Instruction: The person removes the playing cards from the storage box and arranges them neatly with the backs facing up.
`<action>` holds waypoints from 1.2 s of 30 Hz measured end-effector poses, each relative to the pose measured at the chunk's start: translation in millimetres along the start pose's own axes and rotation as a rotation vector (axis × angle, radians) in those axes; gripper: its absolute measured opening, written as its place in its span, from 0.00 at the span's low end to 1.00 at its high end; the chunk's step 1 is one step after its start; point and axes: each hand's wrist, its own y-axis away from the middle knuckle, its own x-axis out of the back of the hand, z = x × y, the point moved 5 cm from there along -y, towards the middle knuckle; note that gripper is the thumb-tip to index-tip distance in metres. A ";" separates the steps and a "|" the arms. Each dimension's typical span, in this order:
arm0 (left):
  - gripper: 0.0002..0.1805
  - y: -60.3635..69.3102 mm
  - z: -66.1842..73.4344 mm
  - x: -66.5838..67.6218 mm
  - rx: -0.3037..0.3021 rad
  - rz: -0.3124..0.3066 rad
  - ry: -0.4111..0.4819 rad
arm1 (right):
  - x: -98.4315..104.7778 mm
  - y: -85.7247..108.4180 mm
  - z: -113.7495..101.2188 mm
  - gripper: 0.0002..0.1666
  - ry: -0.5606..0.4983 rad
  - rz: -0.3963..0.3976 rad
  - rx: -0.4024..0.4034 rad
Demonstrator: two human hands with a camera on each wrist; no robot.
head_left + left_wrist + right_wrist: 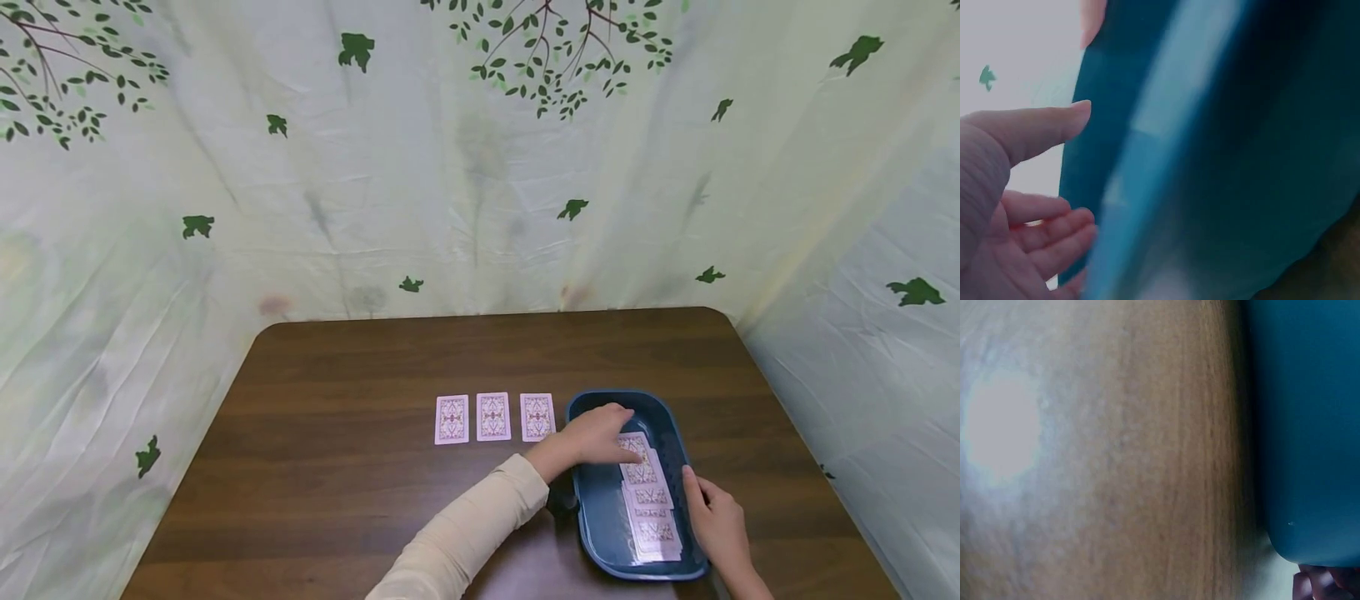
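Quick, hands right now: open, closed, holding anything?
Left hand: open, over the tray of cards; can't tell if it touches any.
Right hand: closed on the tray's side edge.

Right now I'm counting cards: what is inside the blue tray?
The blue tray holds overlapping cards, patterned backs up. Their faces are hidden; overlaps cover some parts, and the left grip hides part of the far end.

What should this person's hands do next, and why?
Perhaps the left hand should pinch a card in the tray: it is there, holding none, the right hand holds the tray, and three cards lie in a row on the table.
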 end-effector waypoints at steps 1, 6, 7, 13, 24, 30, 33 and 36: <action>0.39 -0.4 0.7 -2.9 0.014 -0.003 -0.019 | 0.2 0.3 0.3 0.37 0.002 0.001 -0.001; 0.39 1.3 1.7 -18.0 0.065 -0.016 -0.100 | 0.4 1.1 -0.3 0.38 0.004 -0.015 -0.019; 0.40 1.7 2.3 -20.4 0.069 -0.014 -0.119 | 0.0 1.2 -0.5 0.38 0.006 -0.019 -0.022; 0.44 0.7 7.7 -33.0 0.133 0.015 -0.189 | -0.5 1.2 -0.2 0.37 0.011 -0.014 -0.004; 0.49 -2.6 11.2 -51.2 0.183 0.032 -0.313 | -1.1 1.7 0.2 0.38 -0.001 -0.015 -0.001; 0.47 -4.7 10.6 -52.4 0.183 0.044 -0.283 | -1.5 1.0 -0.3 0.41 0.007 -0.044 -0.025; 0.45 -5.2 10.8 -51.4 0.183 0.056 -0.268 | -1.0 0.9 0.5 0.41 -0.002 -0.046 -0.032; 0.47 -5.2 11.5 -50.4 0.187 0.066 -0.271 | -0.4 1.2 0.7 0.41 -0.007 -0.041 -0.030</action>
